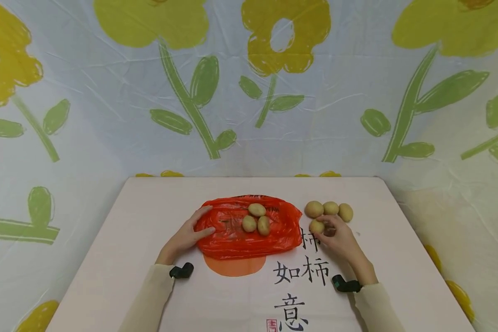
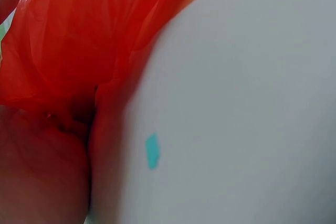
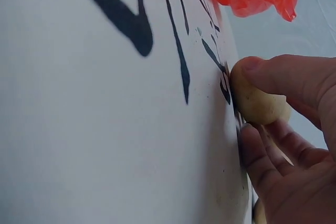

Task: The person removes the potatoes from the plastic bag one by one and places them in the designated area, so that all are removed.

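Note:
A crinkled red plastic bag (image 1: 232, 244) lies on the table with three potatoes (image 1: 257, 210) grouped on top of it. My left hand (image 1: 186, 236) rests at the bag's left end, thumb and fingers spread over the plastic. In the left wrist view the bag (image 2: 79, 40) bulges above the hand. To the right of the bag, my right hand (image 1: 341, 237) pinches a single potato (image 1: 317, 227). The right wrist view shows that potato (image 3: 252, 98) between thumb and fingertips, right at the table surface.
Just beyond my right hand, three more potatoes (image 1: 330, 208) sit in a row. The pale table (image 1: 157, 193) carries black brush-written characters (image 1: 290, 272), a red seal mark and an orange shape (image 1: 236, 267) partly under the bag. A flower-printed cloth (image 1: 282, 138) hangs behind.

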